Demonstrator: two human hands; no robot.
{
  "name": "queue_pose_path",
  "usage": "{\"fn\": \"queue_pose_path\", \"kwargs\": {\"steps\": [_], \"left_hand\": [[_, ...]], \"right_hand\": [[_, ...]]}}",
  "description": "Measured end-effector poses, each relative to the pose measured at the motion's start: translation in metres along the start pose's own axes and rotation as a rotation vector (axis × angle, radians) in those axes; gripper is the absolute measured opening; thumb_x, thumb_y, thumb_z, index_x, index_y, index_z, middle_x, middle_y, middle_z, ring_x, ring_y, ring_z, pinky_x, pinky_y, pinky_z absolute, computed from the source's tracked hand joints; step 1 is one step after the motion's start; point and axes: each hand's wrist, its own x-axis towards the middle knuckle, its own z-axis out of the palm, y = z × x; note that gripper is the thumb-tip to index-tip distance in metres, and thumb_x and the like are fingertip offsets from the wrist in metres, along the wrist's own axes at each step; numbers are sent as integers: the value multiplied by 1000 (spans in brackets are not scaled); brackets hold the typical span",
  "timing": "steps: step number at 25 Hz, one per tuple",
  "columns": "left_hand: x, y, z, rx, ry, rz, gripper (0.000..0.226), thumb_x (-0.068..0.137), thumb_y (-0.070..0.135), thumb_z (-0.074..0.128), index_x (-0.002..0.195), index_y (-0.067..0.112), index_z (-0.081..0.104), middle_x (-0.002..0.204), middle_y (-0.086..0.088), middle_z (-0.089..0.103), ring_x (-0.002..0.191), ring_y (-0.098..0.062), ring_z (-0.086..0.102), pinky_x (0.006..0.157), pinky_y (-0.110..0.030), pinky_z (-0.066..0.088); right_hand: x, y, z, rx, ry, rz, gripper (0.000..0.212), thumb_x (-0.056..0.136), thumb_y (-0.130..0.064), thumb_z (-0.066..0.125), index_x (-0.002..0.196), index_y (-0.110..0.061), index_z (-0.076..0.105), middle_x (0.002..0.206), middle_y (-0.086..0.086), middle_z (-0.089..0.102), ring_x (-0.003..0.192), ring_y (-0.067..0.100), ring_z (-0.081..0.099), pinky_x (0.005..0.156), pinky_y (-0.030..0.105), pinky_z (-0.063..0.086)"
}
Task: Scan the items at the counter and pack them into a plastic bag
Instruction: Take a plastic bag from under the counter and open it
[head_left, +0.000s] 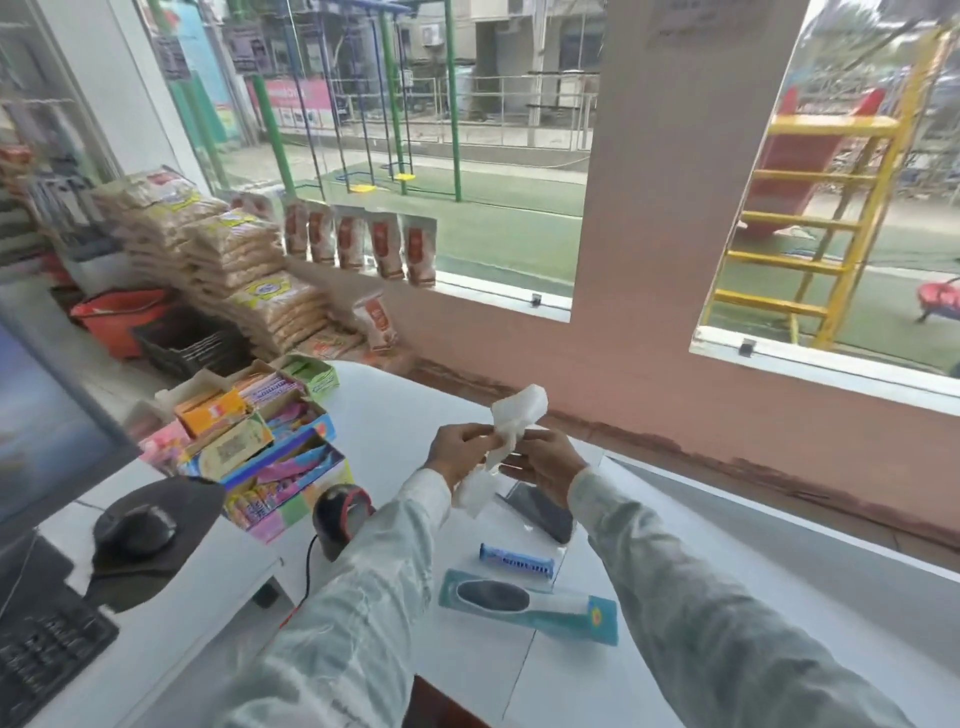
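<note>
Hands meet above the white surface (405, 415): left hand (460, 451) and right hand (545, 465) both pinch a thin, crumpled white plastic bag (511, 421), its top bunched upward and its tail hanging down. Below lie a blue candy roll (517, 561) and a teal-carded foot file (524, 605), near the barcode scanner (340, 517).

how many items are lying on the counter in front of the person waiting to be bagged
2: a blue candy roll just beyond a teal-carded foot file, between the sleeves. Both hands hold the white plastic bag above them. The sleeves may hide more.
</note>
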Motion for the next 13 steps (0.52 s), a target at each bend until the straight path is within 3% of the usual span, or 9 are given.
{"fn": "queue_pose_path", "kwargs": {"steps": [2, 4, 9, 13], "left_hand": [[27, 1, -17, 6, 18, 44, 34, 67, 34, 83, 95, 14, 79, 79, -5, 75, 67, -21, 63, 71, -34, 54], [54, 8, -35, -31, 2, 75, 22, 73, 25, 79, 90, 10, 78, 74, -6, 72, 66, -24, 61, 67, -32, 50], [104, 33, -64, -97, -133, 7, 42, 71, 53, 74, 86, 14, 76, 72, -1, 73, 63, -19, 66, 57, -25, 49], [139, 28, -76, 72, -134, 141, 35, 72, 28, 83, 98, 6, 76, 81, -2, 74, 68, -17, 66, 64, -30, 56]], "right_hand": [[20, -5, 14, -34, 9, -2, 16, 91, 0, 62, 105, 3, 68, 105, 23, 72, 86, 32, 70, 83, 41, 58], [40, -14, 30, -56, 35, -18, 15, 90, -4, 65, 103, 4, 69, 101, 21, 73, 84, 30, 71, 83, 40, 60], [83, -30, 60, -57, 217, -83, 25, 90, -5, 64, 109, 11, 67, 94, 22, 70, 71, 24, 68, 60, 26, 60], [103, -38, 77, 1, 274, -128, 15, 91, -4, 62, 99, 6, 70, 101, 26, 72, 79, 30, 70, 75, 34, 62]]}}
